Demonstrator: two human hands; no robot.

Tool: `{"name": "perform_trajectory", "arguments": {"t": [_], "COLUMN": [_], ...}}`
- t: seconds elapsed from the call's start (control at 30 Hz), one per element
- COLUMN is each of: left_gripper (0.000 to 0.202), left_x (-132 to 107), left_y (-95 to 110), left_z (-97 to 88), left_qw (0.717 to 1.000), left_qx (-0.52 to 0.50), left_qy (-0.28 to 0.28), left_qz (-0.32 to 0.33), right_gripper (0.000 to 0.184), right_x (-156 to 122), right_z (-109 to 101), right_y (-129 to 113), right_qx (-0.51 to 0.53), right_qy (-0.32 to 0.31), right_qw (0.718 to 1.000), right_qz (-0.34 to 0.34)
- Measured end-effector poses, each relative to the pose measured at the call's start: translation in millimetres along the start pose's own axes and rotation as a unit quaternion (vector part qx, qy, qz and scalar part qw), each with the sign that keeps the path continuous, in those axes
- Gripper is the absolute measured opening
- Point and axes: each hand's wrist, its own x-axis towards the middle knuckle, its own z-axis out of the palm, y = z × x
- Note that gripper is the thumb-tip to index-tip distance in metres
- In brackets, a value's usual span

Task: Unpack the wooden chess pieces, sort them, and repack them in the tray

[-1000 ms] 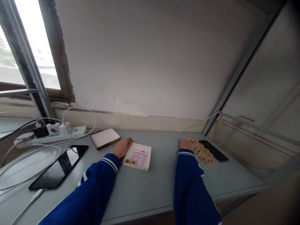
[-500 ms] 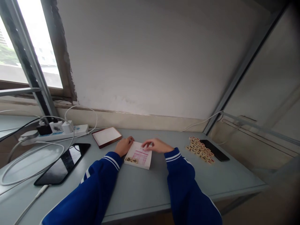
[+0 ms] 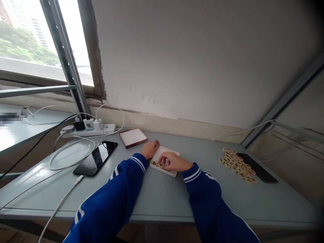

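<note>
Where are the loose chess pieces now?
In the head view, the loose chess pieces lie on the right of the table, beside a black phone, past the right hand.

Xiangqi pieces (image 3: 236, 164) beside a smartphone (image 3: 257, 167)

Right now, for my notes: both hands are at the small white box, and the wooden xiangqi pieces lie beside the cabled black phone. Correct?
No: the wooden xiangqi pieces lie beside the other black phone, at the desk's right, not the cabled phone. The head view shows it. The left hand and right hand are at the small white box.
</note>
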Motion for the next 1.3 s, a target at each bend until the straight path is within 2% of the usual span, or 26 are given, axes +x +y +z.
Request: {"name": "perform_trajectory", "arguments": {"t": [0.1,0.23,0.3,0.37,0.47,0.57,0.63,0.73,0.8,0.87,0.93,1.0,1.07,1.13,1.2,1.3], "left_gripper": [0.032,0.031,0.031,0.032,0.033,0.032,0.031,0.032,0.032,0.033,0.033,0.032,0.031,0.031,0.031,0.031], "left_x": [1,2,3,3,4,5,6,6,5,5,4,3,2,1,0,1], "left_y": [-1,-3,-3,-3,-3,-4,-5,-5,-4,-4,-3,-2,-1,-1,-1,-2], "left_z": [0.8,1.8,1.4,0.8,0.9,2.7,3.9,3.9,2.7,1.2,0.0,-0.9,-1.5,-1.5,-0.7,2.3], "left_qw": [1.000,1.000,1.000,1.000,1.000,1.000,1.000,1.000,1.000,1.000,1.000,1.000,1.000,1.000,1.000,1.000], "left_qx": [-0.001,-0.007,-0.008,-0.006,0.000,0.003,0.002,-0.005,-0.009,-0.011,-0.011,-0.009,-0.007,-0.007,-0.009,-0.004], "left_qy": [0.007,0.006,0.004,0.003,-0.001,0.002,0.007,0.009,0.007,0.005,0.001,-0.001,0.001,0.002,0.000,0.010], "left_qz": [0.009,0.015,0.012,0.014,0.013,0.016,0.017,0.018,0.021,0.016,0.008,0.006,0.008,0.006,0.002,0.004], "right_gripper": [0.025,0.025,0.028,0.033,0.033,0.025,0.019,0.015,0.014,0.014,0.015,0.017,0.017,0.016,0.018,0.024], "right_x": [-3,-22,-45,-80,-146,-205,-231,-247,-247,-240,-224,-199,-163,-121,-79,-25], "right_z": [-10,-42,-59,-70,-71,-61,-56,-54,-55,-55,-54,-49,-41,-29,-14,8], "right_y": [15,47,61,72,88,105,114,121,120,114,100,77,46,13,-14,-30], "right_qx": [0.020,0.027,0.020,0.002,-0.068,-0.189,-0.278,-0.384,-0.414,-0.419,-0.397,-0.333,-0.236,-0.154,-0.121,-0.135], "right_qy": [0.028,0.129,0.195,0.253,0.295,0.297,0.299,0.298,0.290,0.293,0.304,0.295,0.248,0.191,0.141,0.086], "right_qw": [0.999,0.987,0.972,0.953,0.922,0.872,0.820,0.746,0.730,0.738,0.772,0.839,0.914,0.962,0.982,0.987], "right_qz": [0.030,0.095,0.129,0.168,0.241,0.341,0.401,0.455,0.460,0.440,0.392,0.314,0.216,0.121,0.035,-0.021]}}
